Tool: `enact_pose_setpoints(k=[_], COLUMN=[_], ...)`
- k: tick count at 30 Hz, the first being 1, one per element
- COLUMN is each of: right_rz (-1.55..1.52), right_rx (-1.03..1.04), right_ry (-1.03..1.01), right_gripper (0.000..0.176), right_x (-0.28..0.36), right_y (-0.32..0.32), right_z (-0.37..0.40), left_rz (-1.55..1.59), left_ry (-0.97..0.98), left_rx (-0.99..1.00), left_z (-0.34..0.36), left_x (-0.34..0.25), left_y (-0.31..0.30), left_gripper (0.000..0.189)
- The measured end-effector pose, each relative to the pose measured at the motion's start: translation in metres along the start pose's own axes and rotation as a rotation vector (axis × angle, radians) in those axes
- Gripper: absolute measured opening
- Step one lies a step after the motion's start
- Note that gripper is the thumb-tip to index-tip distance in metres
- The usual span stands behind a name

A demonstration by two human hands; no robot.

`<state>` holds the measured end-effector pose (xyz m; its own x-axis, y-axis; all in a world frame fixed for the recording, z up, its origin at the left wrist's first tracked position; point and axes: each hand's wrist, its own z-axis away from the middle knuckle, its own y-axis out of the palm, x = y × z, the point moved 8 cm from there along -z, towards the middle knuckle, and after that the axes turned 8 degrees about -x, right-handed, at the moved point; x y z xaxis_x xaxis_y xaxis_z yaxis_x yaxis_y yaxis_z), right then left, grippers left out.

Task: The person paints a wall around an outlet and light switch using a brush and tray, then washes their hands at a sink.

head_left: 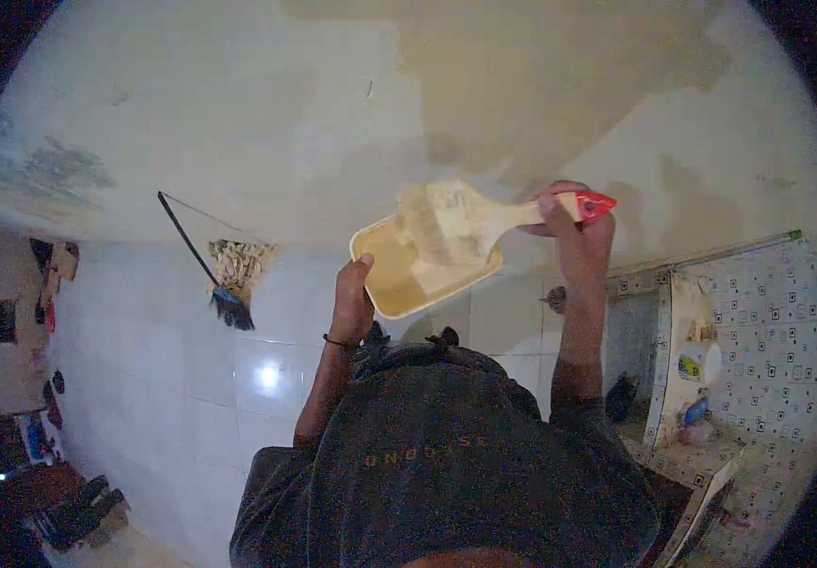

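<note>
Clutching paint tray (394,276) rim with left hand (353,301), fisting paintbrush (470,222) handle with right hand (574,227) — bristles inside tray. Broom (231,305) at nine o'clock, tiled shelf (683,464) at four.

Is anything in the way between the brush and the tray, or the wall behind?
Nothing visible is. The right hand grips the brush by its red-tipped handle, and the bristles lie right over the tray. The left hand holds the tray by its edge. No object shows between them and the wall.
</note>
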<state>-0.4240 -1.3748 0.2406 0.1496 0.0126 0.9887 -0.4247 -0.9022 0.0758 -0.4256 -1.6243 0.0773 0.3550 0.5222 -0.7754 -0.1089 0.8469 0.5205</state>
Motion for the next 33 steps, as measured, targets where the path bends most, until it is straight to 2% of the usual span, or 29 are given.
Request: enact_pose_setpoints(k=[5,8,11,13,17,19,22,23,25,26,28,30,31,33], right_rz=[0.034,0.023,-0.056,-0.088,-0.084,-0.251,-0.21,-0.211,-0.124,-0.102,0.201,0.315,0.315,0.318], right_rx=[-0.099,-0.116,-0.117,-0.129,-0.067,0.04,-0.023,-0.021,0.014,0.014,0.078,0.153,0.155,0.167], right_ry=[-0.167,-0.288,-0.393,-0.576,-0.646,-0.675,-0.75,-0.75,-0.537,-0.518,-0.362,-0.326,-0.327,-0.188], right_gripper=[0.015,0.016,0.023,0.024,0.019,0.019,0.019,0.019,0.023,0.02,0.016,0.015,0.015,0.015], right_x=[0.041,0.064,0.083,0.105,0.124,0.133,0.133,0.131,0.11,0.099,0.073,0.056,0.049,0.026], right_y=[-0.01,-0.013,-0.016,-0.016,-0.013,-0.01,-0.012,-0.011,-0.003,0.004,0.015,0.029,0.032,0.034], right_z=[0.002,0.004,0.003,0.009,0.015,0.017,0.023,0.024,0.018,0.02,0.022,0.024,0.025,0.023], left_rz=[-0.057,0.017,0.033,0.031,0.055,0.053,0.051,0.052,0.049,0.05,0.066,0.058,0.049,0.06], left_ry=[0.021,0.0,-0.01,0.003,0.017,0.0,0.038,0.039,0.03,0.031,0.029,0.041,0.053,0.04], left_rx=[0.026,0.001,-0.026,-0.005,0.014,-0.007,0.019,0.019,0.002,0.002,0.005,0.006,0.008,0.024], left_z=[-0.004,-0.006,-0.006,-0.006,-0.007,-0.007,-0.007,-0.007,-0.006,-0.007,-0.008,-0.005,-0.004,-0.006], left_x=[0.002,0.003,0.004,0.005,0.007,0.008,0.006,0.005,0.004,0.003,0.002,-0.003,-0.005,-0.005], left_y=[-0.002,-0.003,-0.006,-0.006,-0.009,-0.011,-0.012,-0.012,-0.012,-0.012,-0.011,-0.009,-0.008,-0.006], left_gripper=[0.043,0.043,0.043,0.044,0.043,0.043,0.044,0.044,0.044,0.044,0.044,0.044,0.044,0.045])
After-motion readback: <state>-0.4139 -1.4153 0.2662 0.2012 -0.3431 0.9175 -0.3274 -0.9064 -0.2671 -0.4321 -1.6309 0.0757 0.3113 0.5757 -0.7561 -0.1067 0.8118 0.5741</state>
